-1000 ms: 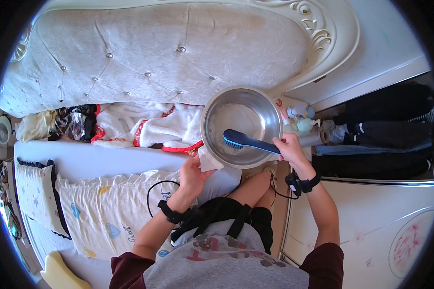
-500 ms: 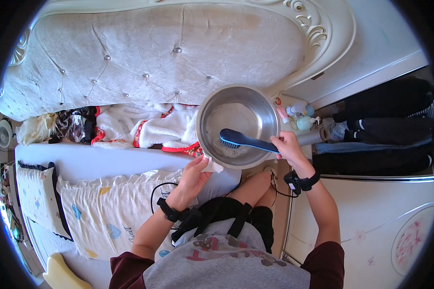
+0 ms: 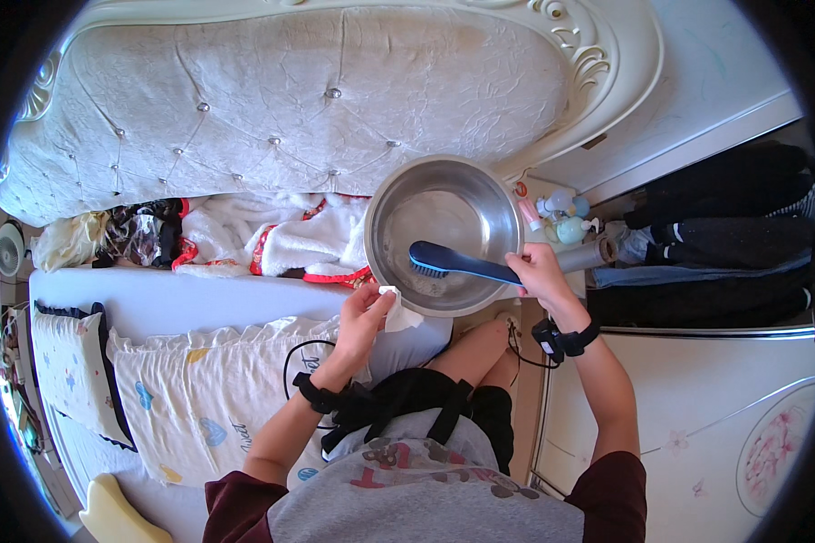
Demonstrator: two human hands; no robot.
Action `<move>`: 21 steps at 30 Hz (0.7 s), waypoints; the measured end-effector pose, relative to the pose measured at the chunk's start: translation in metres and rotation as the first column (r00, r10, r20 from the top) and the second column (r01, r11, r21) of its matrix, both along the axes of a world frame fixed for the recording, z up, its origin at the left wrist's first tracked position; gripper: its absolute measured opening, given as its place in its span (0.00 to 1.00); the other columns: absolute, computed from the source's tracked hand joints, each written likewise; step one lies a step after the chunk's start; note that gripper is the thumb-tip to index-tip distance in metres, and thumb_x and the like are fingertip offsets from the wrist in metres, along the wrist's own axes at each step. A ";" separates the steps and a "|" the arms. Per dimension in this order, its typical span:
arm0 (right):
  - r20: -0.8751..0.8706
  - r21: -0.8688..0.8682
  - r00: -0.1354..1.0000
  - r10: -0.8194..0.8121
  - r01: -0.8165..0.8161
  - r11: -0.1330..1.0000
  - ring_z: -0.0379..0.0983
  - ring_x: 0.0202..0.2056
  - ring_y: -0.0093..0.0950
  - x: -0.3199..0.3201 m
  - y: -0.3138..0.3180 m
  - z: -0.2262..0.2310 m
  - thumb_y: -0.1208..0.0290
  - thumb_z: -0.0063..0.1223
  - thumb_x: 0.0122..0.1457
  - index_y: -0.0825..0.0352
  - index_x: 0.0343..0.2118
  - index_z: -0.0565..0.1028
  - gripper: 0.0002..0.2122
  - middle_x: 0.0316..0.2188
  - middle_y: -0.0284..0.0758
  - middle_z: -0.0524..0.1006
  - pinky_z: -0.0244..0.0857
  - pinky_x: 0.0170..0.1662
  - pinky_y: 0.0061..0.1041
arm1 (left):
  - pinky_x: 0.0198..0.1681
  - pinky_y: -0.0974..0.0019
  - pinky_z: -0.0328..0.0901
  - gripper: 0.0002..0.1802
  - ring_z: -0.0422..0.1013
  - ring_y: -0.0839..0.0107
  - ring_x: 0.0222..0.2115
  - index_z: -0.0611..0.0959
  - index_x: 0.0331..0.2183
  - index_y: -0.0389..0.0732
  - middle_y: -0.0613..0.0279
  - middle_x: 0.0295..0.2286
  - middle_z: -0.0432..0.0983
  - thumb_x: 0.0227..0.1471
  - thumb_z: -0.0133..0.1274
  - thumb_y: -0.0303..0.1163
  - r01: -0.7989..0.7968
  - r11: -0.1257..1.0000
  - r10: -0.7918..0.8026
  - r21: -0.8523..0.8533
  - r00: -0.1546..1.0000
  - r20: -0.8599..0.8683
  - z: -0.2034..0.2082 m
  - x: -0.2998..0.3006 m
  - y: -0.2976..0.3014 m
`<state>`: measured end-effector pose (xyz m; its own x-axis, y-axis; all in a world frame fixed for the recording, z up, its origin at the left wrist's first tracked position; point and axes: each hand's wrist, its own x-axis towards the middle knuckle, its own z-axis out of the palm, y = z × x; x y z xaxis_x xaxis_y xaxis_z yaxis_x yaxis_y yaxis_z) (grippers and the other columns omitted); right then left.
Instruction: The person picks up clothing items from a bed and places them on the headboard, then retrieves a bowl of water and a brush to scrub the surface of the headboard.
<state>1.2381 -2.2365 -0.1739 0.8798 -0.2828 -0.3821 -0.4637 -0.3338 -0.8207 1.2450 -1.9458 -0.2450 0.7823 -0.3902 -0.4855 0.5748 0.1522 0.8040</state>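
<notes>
My right hand (image 3: 541, 276) is closed around the end of a dark blue scrub brush (image 3: 466, 263). The brush lies over a round steel basin (image 3: 490, 213), bristles down, its head inside the near left part. A little cloudy liquid or foam seems to be at the bottom. Just outside the basin's near left rim, my left hand (image 3: 362, 324) pinches a small white piece of cloth or tissue (image 3: 406, 314). Whether it is cloth or paper I cannot tell. What the basin rests on is hidden beneath it.
A tufted pale headboard (image 3: 272, 100) rises behind. White fleece with red trim (image 3: 312, 240) lies left of the basin, above the bed (image 3: 154, 299) with its printed pillow (image 3: 208, 398). Small bottles (image 3: 570, 229) stand right, next to dark clothes (image 3: 733, 249) and a white cabinet door (image 3: 661, 407).
My left hand has shifted slightly up, and the white piece now shows more, standing above the fingertips. Basin and brush have moved slightly up and left in view.
</notes>
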 end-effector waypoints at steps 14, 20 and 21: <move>0.017 -0.057 0.998 0.056 -0.055 0.997 0.64 0.08 0.23 0.009 0.017 -0.015 0.74 0.49 0.51 0.72 0.13 0.63 0.14 0.09 0.34 0.66 0.55 0.09 0.23 | 0.35 0.70 0.69 0.18 0.72 0.73 0.32 0.73 0.38 0.27 0.57 0.32 0.74 0.57 0.43 0.36 0.052 0.996 -0.054 -0.066 0.998 -0.031 -0.012 -0.006 -0.007; 0.022 -0.007 0.997 0.077 -0.076 0.997 0.65 0.08 0.23 0.014 0.016 -0.023 0.74 0.49 0.51 0.73 0.13 0.64 0.13 0.08 0.35 0.66 0.55 0.09 0.23 | 0.35 0.70 0.69 0.17 0.71 0.74 0.31 0.73 0.37 0.25 0.57 0.32 0.74 0.55 0.45 0.33 0.075 0.996 -0.078 0.040 0.994 0.078 -0.019 -0.004 -0.004; 0.021 -0.006 0.997 0.079 -0.079 0.997 0.65 0.08 0.23 0.015 0.018 -0.023 0.74 0.49 0.51 0.73 0.13 0.64 0.13 0.08 0.35 0.66 0.55 0.09 0.23 | 0.38 0.69 0.69 0.17 0.71 0.72 0.34 0.72 0.39 0.25 0.56 0.34 0.73 0.55 0.45 0.32 0.128 0.984 -0.138 0.124 0.988 0.072 -0.021 -0.003 -0.003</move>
<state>1.2532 -2.2187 -0.1965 0.9073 -0.2143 -0.3618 -0.4183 -0.3726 -0.8284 1.2420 -1.9484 -0.2657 0.7656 -0.4366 -0.4725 0.5167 -0.0203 0.8559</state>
